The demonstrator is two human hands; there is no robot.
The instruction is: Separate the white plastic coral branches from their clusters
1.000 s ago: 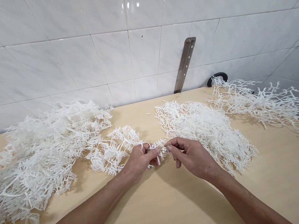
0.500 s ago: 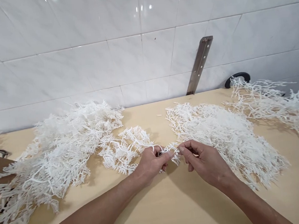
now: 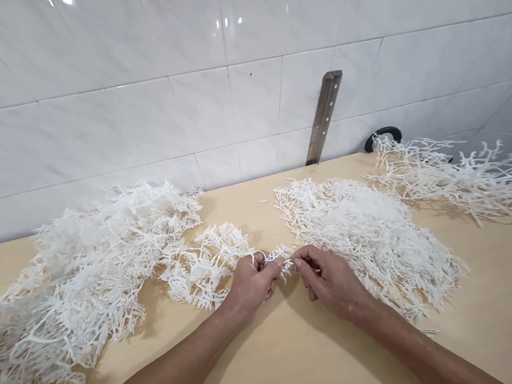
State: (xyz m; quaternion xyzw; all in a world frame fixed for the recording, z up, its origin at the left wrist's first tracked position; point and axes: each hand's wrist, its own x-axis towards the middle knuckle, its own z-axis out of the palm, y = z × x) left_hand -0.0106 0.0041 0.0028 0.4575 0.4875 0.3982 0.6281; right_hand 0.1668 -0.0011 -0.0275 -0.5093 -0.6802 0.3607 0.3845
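My left hand is closed on a white branching sprig that looks like a piece of plastic coral or twig. Its thin tips stick out to the right, between my two hands. My right hand pinches at those tips with thumb and forefinger; whether a separate bit is between them is too small to see. Just left of my left hand lies a small heap of the same white branches. Right of my right hand spreads a flat pile of short white pieces.
A large tangled mound of white branches covers the left of the wooden table. Longer bare white stems lie at the far right, by a black ring-shaped object. A metal strip leans on the tiled wall.
The view has turned slightly, so everything sits a little further left. Both hands keep nearly the same pose around the sprig.
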